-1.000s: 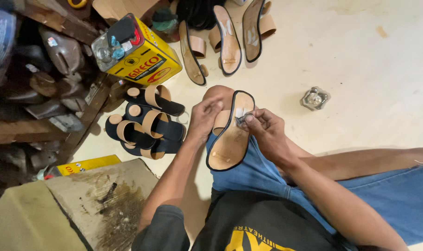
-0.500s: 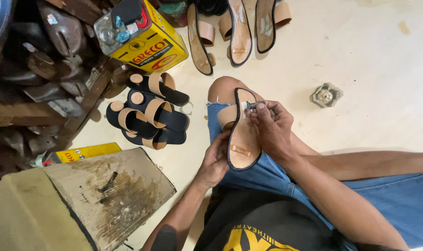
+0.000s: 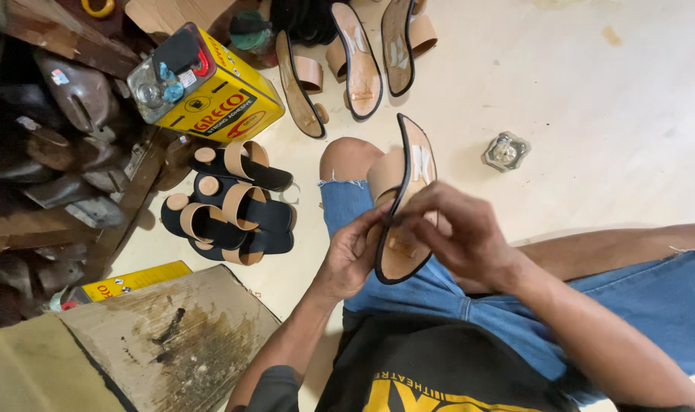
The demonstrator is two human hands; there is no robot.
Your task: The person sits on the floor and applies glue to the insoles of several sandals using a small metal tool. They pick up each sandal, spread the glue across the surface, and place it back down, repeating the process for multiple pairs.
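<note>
Pale concrete floor (image 3: pixel 607 99) is spread with a yellow adhesive tin (image 3: pixel 210 99), stacked black-and-tan sandals (image 3: pixel 233 206) and loose soles (image 3: pixel 362 53). Over the bent knee, a tan sandal sole (image 3: pixel 404 206) with black edging is held on edge. Its lower end is gripped by the left hand (image 3: pixel 351 259); its middle is pinched by the right hand (image 3: pixel 458 236). Judged from this, steady support and even pressing along the rim are called for.

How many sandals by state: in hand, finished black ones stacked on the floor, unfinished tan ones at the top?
Sandal in hand, held by left hand and right hand: 1
Finished black sandals, stacked by the yellow adhesive can: 4
Unfinished tan sandals at the top: 3
Total: 8
A dark pile beyond them cannot be counted.
</note>
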